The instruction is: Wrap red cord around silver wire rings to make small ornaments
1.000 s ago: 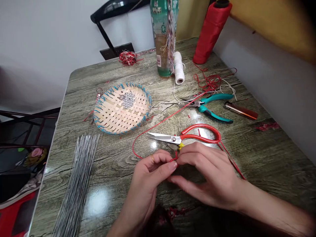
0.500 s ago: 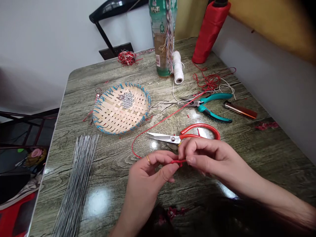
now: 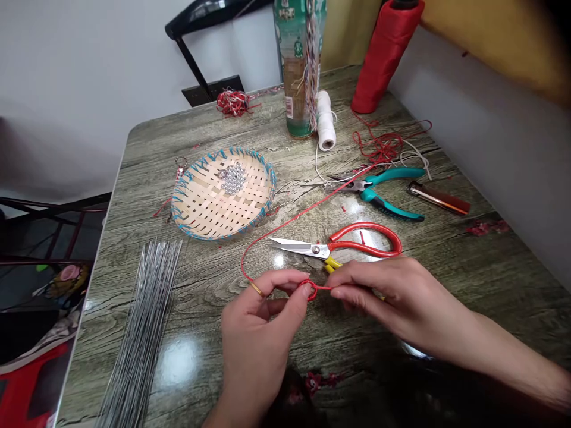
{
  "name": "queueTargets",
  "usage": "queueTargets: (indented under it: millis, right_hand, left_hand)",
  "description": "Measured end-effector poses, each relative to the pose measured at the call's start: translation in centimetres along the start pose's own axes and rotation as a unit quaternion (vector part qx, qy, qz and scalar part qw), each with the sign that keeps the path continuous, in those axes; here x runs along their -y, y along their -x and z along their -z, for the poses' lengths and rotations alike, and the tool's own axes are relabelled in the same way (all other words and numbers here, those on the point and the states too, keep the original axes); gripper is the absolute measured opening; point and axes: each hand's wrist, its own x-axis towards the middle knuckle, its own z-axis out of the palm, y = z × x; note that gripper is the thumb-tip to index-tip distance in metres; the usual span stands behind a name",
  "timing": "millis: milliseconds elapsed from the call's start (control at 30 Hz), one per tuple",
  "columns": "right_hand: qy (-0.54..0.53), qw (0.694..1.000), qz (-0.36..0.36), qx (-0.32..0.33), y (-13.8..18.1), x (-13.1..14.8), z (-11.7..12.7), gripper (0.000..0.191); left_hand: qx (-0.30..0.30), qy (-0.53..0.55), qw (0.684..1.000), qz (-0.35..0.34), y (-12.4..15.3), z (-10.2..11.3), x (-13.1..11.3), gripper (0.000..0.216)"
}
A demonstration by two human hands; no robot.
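Between thumb and fingertips, my left hand (image 3: 270,318) pinches a small loop of red cord (image 3: 313,289). My right hand (image 3: 388,297) is closed on a short stretch of the same cord, just right of the loop. From the left hand the cord curves up and runs back across the table to a loose red tangle (image 3: 381,145). Scissors with red handles (image 3: 366,238) lie just beyond my hands, blades pointing left. A yellow handle (image 3: 332,263) shows partly beneath them, the rest hidden by my right hand.
A woven bamboo basket (image 3: 209,208) holds small silvery pieces. Left of my hands lies a bundle of thin metal wires (image 3: 138,333). Teal-handled pliers (image 3: 392,175), a brown lighter-like object (image 3: 439,198), a white thread spool (image 3: 326,122), a bottle (image 3: 294,71) and a red spool (image 3: 386,56) lie or stand farther back.
My hands have drawn slightly apart, the left moving a little left. A round loop now shows at the left fingertips, with cord stretched to the right hand. The yellow handle shows more.
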Motion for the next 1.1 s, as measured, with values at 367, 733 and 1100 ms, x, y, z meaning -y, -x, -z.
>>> queueTargets:
  millis: [367,733,1100]
  right_hand:
    - [-0.397,0.902,-0.168,0.026,-0.5,0.0,0.0,0.025]
    - [-0.607,0.764,-0.217,0.022,-0.7,-0.5,-0.6,0.014]
    - [-0.607,0.738,-0.29,0.05,-0.7,-1.4,-0.7,0.019]
  left_hand:
    - [0.065,-0.134,0.978,-0.149,0.5,0.0,0.2,0.017]
    - [0.067,-0.03,0.997,0.027,0.1,0.0,-0.6,0.014]
    - [0.068,-0.005,0.998,0.005,0.2,-0.1,0.0,0.014]
